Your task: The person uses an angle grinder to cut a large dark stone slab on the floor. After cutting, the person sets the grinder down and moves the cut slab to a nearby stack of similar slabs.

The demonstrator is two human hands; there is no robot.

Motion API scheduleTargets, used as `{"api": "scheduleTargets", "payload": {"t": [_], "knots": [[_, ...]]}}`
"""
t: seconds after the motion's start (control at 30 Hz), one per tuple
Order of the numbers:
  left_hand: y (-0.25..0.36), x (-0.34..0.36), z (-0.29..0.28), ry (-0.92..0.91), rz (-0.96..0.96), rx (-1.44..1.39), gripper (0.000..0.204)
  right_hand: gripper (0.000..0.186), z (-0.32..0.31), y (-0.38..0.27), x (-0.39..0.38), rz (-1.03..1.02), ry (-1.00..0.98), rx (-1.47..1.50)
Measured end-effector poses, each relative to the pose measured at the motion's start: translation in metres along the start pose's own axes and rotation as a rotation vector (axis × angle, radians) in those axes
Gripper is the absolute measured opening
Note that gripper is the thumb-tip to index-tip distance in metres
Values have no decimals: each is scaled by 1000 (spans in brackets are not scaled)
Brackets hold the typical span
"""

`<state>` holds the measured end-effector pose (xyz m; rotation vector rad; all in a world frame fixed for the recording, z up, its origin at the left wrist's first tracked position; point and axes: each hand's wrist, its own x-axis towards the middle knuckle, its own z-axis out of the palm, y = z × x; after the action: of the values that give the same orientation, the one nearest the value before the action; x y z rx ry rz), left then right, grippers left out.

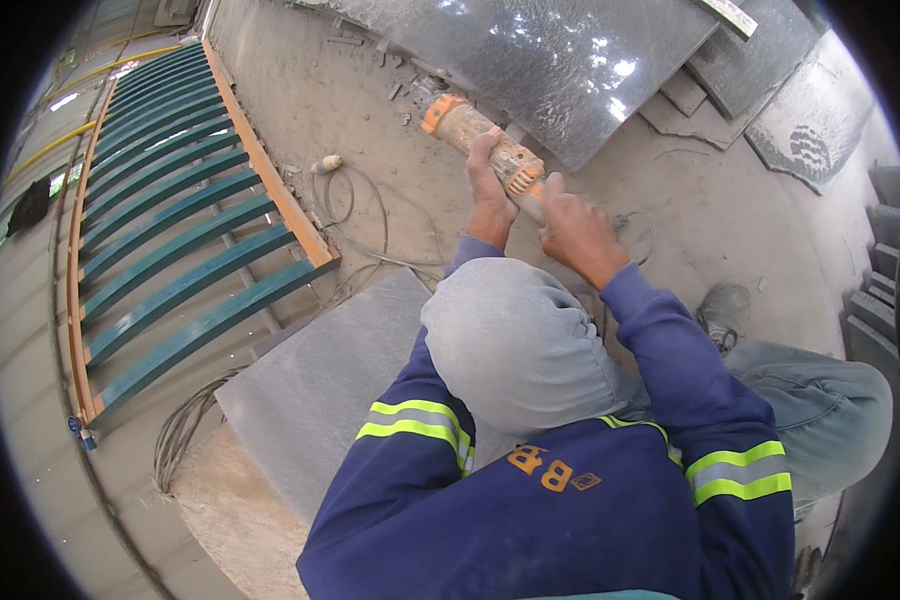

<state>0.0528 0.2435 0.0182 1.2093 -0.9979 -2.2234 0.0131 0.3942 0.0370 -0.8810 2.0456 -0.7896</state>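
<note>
A dusty orange-and-grey angle grinder slants across the space beyond my raised knee. My left hand wraps round the middle of its body, thumb on top. Farther back, my right hand is closed round the rear handle end. The grinder's head points away to the upper left, close to the edge of a large dark stone slab with a glossy, rippled face. Whether the head touches the slab is hard to tell, and its disc does not show clearly.
A grey stone slab lies at my left. A green-slatted rack with orange rails stands beyond it. Loose cable and a plug lie on the dusty floor. More slabs are at the far right; stacked stone pieces stand below them.
</note>
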Motion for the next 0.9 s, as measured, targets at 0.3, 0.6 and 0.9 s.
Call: {"api": "scheduleTargets", "payload": {"t": [0.3, 0.6, 0.9], "knots": [[3, 6, -3, -20, 26, 63, 38, 35, 3, 2, 5, -41, 45, 32], [37, 63, -19, 12, 37, 83, 39, 36, 13, -16, 67, -105, 88, 2], [10, 33, -16, -10, 17, 49, 45, 36, 3, -6, 24, -82, 64, -3]]}}
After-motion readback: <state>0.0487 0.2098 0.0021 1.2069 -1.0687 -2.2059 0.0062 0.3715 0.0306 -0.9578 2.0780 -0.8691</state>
